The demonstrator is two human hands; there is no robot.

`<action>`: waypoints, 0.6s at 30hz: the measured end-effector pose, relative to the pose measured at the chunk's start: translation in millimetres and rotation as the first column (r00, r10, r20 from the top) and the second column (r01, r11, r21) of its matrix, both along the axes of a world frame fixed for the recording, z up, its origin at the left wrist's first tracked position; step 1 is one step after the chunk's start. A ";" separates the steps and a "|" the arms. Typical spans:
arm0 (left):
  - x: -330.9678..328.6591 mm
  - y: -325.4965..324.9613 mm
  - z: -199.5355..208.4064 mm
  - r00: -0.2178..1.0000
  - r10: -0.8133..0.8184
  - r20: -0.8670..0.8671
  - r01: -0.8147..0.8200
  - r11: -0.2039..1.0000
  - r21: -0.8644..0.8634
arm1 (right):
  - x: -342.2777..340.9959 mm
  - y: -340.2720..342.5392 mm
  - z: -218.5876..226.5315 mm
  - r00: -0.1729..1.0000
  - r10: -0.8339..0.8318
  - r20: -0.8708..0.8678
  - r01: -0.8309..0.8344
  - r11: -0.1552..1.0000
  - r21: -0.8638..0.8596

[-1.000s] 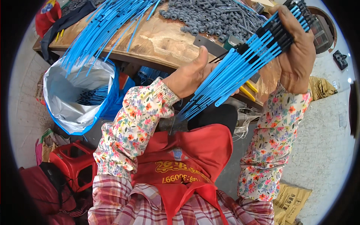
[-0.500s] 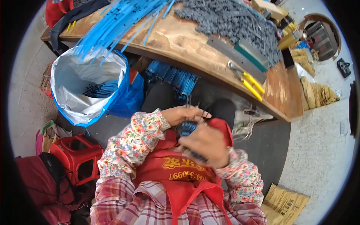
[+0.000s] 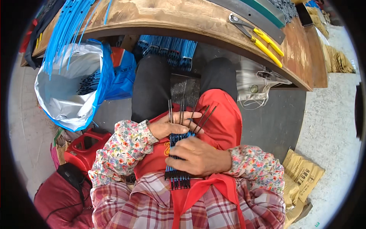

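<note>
A flat bundle of thin blue-and-black rods (image 3: 178, 183) lies in my lap over the red apron (image 3: 225, 110). Their slim black ends fan out beyond my left hand (image 3: 173, 124), passing between its fingers, and the thumb presses on them from above. Across the middle of the same bundle rests my right hand (image 3: 200, 155), its fingers curled over the rods and covering that stretch. Black tips in an even row stick out on the near side of the right hand.
Blue rods (image 3: 70, 28) overhang the wooden table (image 3: 164, 17) at left, above an open blue-and-silver bag (image 3: 66, 99) holding more. Yellow-handled cutters (image 3: 263, 42) lie near the table's edge. Bundled rods (image 3: 167, 49) sit underneath. A red stool (image 3: 87, 145) stands left.
My view has tilted down and shifted right. The right hand, blurred before, now lies over the bundle. Black rod ends now spread between the left fingers.
</note>
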State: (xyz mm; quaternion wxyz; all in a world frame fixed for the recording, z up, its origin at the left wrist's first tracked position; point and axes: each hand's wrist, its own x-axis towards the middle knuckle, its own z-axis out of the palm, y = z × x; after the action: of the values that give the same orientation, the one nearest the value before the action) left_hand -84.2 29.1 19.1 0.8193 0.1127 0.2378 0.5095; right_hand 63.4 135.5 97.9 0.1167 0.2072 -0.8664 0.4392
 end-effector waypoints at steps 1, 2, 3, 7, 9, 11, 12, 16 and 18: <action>-1.5 0.8 -0.3 1.000 0.022 0.013 -0.022 1.000 -0.009 | -1.1 9.0 1.7 0.999 -0.011 0.030 0.010 0.999 0.037; -2.0 0.5 -0.3 1.000 0.024 0.018 -0.023 1.000 -0.012 | -0.1 20.7 8.4 0.999 -0.009 0.034 0.008 0.999 0.034; -2.8 0.2 0.4 0.999 0.033 -0.028 -0.033 0.999 0.002 | 1.7 36.3 18.2 0.988 -0.087 0.128 0.074 0.992 0.106; 0.3 -0.6 1.3 0.996 0.052 -0.078 -0.050 0.998 0.030 | 15.8 69.2 -9.1 0.747 -0.590 0.307 0.593 0.800 0.094; 1.8 -4.1 2.2 0.996 0.093 -0.013 -0.092 0.996 0.020 | 11.9 69.1 -32.2 0.699 -0.532 0.478 0.642 0.761 -0.091; 1.4 -2.7 4.9 0.996 0.081 -0.028 -0.081 0.997 0.011 | 2.8 67.8 -51.3 0.613 -0.288 0.736 0.735 0.550 -0.398; 1.2 -1.5 6.2 0.997 0.070 -0.040 -0.070 0.998 0.003 | -3.3 66.3 -57.8 0.616 -0.288 0.733 0.734 0.548 -0.401; -0.3 -4.7 5.5 0.995 0.007 -0.095 -0.008 1.000 -0.014 | -30.6 58.4 -73.2 0.724 -0.085 0.684 0.605 0.553 -0.572; -0.8 -5.8 6.4 0.993 -0.014 -0.120 0.011 1.000 -0.023 | -45.4 59.3 -72.9 0.794 0.045 0.606 0.451 0.626 -0.637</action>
State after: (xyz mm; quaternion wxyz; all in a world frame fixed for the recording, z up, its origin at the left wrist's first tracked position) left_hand -85.0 23.3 25.5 0.8079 0.1356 0.2918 0.4938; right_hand 18.0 194.8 24.9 -0.0205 -0.1063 -0.6139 0.7819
